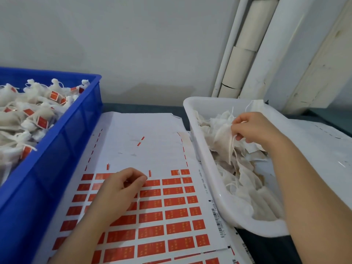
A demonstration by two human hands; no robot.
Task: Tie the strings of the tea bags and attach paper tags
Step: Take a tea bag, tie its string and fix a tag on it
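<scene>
Your right hand (253, 128) is over the white tub (206, 164) on your right. Its fingers are curled in tight and pinch the string (231, 149) at the top of one tea bag (222, 138). The rest of the string hangs down from your fingers. That tea bag is lifted a little above the pile of loose tea bags (253, 187) in the tub.

Your left hand (122, 189) rests on the sheet of red tags (171, 206) in front of you. Its fingers are curled, and the thumb and first finger are close together at the top row of tags. I cannot tell if they hold a tag. The top part of the sheet is white, with only a few thin red strips on it.

On your left is a blue crate (76, 134), touching the sheet's edge. It is full of tied tea bags (28, 111) with red tags on them. Pale pipes (240, 69) run up the wall behind the tub.
</scene>
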